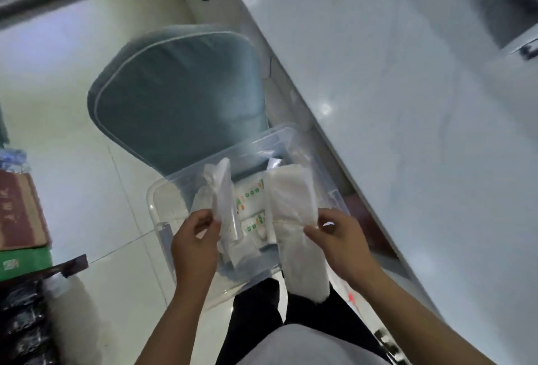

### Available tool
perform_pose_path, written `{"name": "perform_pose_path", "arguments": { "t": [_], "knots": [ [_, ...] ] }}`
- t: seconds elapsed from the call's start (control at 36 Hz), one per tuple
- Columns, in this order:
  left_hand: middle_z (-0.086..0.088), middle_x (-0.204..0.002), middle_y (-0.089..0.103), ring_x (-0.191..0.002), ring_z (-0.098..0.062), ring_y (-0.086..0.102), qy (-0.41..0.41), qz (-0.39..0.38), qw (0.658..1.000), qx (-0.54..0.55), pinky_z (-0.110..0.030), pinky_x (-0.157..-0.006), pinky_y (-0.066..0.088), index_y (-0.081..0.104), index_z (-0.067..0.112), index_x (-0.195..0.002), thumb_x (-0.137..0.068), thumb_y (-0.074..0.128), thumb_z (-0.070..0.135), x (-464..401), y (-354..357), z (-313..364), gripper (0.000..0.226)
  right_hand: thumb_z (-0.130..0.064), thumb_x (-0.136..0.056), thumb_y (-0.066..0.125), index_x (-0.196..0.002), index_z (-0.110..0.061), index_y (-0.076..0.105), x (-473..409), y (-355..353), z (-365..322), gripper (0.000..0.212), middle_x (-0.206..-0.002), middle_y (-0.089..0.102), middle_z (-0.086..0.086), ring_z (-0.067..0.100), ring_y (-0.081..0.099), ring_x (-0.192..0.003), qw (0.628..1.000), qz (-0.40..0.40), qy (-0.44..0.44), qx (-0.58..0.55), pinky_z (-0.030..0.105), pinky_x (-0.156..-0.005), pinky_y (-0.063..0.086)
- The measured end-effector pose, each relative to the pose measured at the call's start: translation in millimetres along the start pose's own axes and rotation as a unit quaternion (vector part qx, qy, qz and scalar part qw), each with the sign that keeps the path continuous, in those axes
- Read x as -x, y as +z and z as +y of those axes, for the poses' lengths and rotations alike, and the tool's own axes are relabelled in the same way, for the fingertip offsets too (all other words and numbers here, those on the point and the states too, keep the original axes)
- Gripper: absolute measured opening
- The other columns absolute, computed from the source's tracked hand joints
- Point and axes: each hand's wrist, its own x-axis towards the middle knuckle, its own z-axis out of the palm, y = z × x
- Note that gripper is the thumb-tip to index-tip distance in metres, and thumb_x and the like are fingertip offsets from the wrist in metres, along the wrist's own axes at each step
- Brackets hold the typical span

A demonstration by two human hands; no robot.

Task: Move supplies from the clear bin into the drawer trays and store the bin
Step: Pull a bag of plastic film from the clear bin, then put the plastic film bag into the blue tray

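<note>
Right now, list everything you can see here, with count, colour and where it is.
bin: one, clear, on the chair seat's near edge.
packets: a few, white with green and orange print, inside the bin.
left pack: one, clear wrap with white contents, held above the bin.
right pack: one, long, white, held over the bin's right side.
chair: one, grey-blue cushion, beside the counter.
counter: one, pale grey, at right.
boxes: two stacked, red-brown on green, left edge.
black bags: count unclear, lower left.
floor: pale tiles.
legs: dark trousers, bottom centre.
left hand: pinches the left pack.
right hand: pinches the right pack.
</note>
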Motion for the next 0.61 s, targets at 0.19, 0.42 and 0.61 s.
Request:
{"name": "perform_pose_path", "arguments": {
  "t": [0.19, 0.42, 0.61],
  "knots": [
    [0.025, -0.089, 0.070, -0.084, 0.011, 0.062, 0.136, -0.086, 0.986, -0.031, -0.022, -0.073, 0.049, 0.064, 0.049, -0.082, -0.089, 0.071, 0.027, 25, 23, 96, 0.024, -0.004, -0.083, 0.071, -0.085, -0.023, 0.079, 55, -88, -23, 0.020, -0.079, 0.072, -0.002, 0.022, 0.070, -0.074, 0.980, 0.111, 0.050, -0.157, 0.039, -0.065, 0.060],
    [0.010, -0.094, 0.069, -0.083, 0.009, 0.063, 0.326, -0.185, 0.926, -0.035, -0.001, -0.070, 0.045, 0.065, 0.043, -0.086, -0.087, 0.072, 0.012, 64, 91, 200, 0.032, -0.003, -0.083, 0.071, -0.084, -0.015, 0.076, 45, -200, 11, 0.014, -0.082, 0.066, 0.010, 0.027, 0.067, -0.075, 0.961, 0.195, 0.081, -0.181, 0.050, -0.071, 0.058],
    [0.006, -0.098, 0.068, -0.097, -0.007, 0.066, 0.388, -0.305, 0.865, -0.095, -0.023, -0.087, 0.053, 0.070, 0.025, -0.089, -0.088, 0.069, 0.000, 105, 174, 221, 0.024, -0.026, -0.089, 0.066, -0.116, -0.023, 0.066, 29, -258, 56, 0.027, -0.102, 0.070, 0.004, 0.024, 0.066, -0.090, 0.972, 0.191, 0.123, -0.051, 0.038, -0.082, 0.055]
  ]
}}
